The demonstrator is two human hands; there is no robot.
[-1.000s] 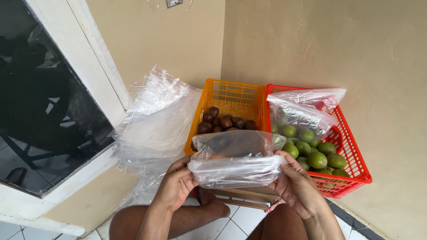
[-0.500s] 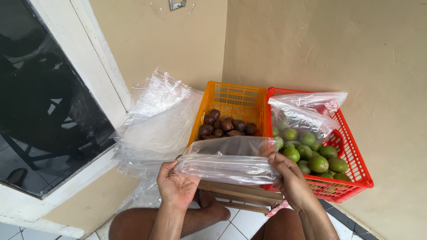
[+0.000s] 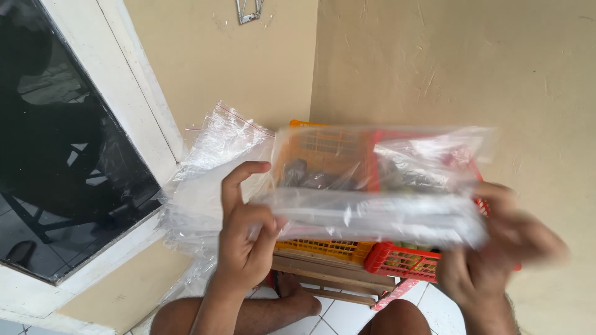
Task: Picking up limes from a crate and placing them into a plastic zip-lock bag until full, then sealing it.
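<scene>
Clear plastic bag (image 3: 379,186) stretched taut between gripping left hand (image 3: 245,239) at nine o'clock and blurred right hand (image 3: 490,254) at three, above fruit baskets (image 3: 347,248), liable to tear or slip if tugged harder.

The clear plastic bag (image 3: 379,186) has been raised from the lower centre of the frame to the centre and stretched wider between the 2 hands. It now covers the upper parts of the orange crate (image 3: 329,248) and the red crate (image 3: 406,260), and their contents are seen only dimly through the film. The left hand (image 3: 245,239) has been lifted to the centre left, index finger extended upward, with the bag's left edge pinched. The right hand (image 3: 490,254) has been shifted outward to the lower right and is recorded as motion-blurred. The view has been brought closer to the crates.
</scene>
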